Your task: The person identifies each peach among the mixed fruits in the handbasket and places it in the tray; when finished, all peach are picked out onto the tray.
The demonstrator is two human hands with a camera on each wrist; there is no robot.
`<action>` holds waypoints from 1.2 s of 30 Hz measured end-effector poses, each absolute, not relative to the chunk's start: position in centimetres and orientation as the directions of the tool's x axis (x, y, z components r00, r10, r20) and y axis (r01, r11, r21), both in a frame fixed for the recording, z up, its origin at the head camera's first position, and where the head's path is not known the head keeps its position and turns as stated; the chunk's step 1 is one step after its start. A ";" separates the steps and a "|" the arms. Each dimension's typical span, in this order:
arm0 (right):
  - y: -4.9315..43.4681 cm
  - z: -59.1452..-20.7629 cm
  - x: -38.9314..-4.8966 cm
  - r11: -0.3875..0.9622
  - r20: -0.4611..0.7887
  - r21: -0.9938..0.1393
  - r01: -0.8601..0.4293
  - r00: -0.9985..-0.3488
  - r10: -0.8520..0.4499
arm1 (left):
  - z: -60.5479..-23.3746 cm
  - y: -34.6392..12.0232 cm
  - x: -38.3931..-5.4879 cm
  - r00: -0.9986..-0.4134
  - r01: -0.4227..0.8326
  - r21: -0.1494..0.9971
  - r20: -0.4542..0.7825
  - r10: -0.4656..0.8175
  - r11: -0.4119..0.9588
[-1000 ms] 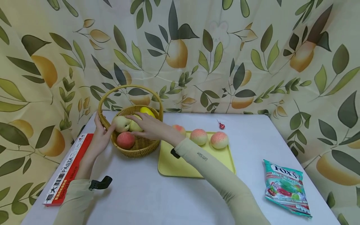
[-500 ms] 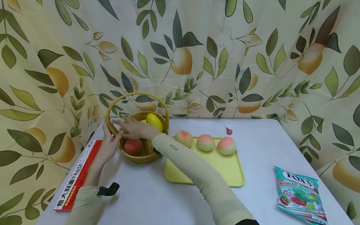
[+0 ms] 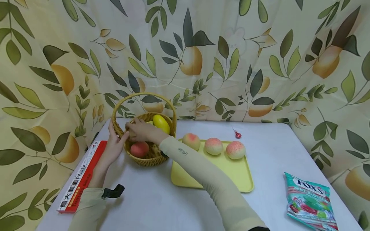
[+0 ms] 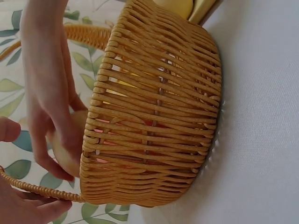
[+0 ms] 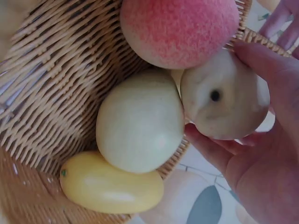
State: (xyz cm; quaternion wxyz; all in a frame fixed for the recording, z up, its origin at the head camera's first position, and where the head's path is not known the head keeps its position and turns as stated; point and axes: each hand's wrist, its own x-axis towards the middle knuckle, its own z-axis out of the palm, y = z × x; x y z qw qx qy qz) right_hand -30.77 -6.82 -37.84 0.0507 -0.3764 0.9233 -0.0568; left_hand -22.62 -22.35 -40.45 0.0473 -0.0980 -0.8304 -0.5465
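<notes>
A woven basket [image 3: 150, 161] with a tall handle stands at the back left of the table. My left hand [image 3: 114, 148] holds the basket's handle where it meets the left rim. Inside the left rim my right hand [image 3: 142, 131] grips a pale round fruit [image 5: 229, 109] with a dark dimple, thumb on one side and fingers on the other. Beside that fruit lie a red peach [image 3: 140, 149], a pale green round fruit [image 5: 140, 121] and a yellow oval fruit [image 3: 162, 124]. In the head view the right hand covers the gripped fruit.
To the basket's right is a yellow tray [image 3: 232, 171] with three peaches [image 3: 213, 146] along its back. A red lollipop [image 3: 238, 134] lies behind it. A teal candy bag [image 3: 311, 202] is at the right, and a red pasta box [image 3: 82, 176] at the left edge.
My right hand has moved left across the basket, from above the fruits to the pale dimpled fruit, and its fingers have curled round it. The left hand stays at the handle.
</notes>
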 end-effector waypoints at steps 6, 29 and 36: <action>-5.2 -36.8 -29.9 0.711 -0.065 -0.177 -0.681 -0.712 -0.699 | -40.4 -22.4 -22.7 -0.978 0.206 0.901 0.179 0.107 0.381; 9.0 -35.3 -22.9 0.631 0.265 -0.376 -0.678 -0.731 -0.628 | -40.9 -22.4 -22.3 -0.981 0.192 0.904 0.163 0.108 0.382; 12.7 -36.4 -19.7 0.630 0.275 -0.400 -0.665 -0.743 -0.610 | -40.9 -22.7 -22.5 -0.974 0.223 0.905 0.194 0.115 0.363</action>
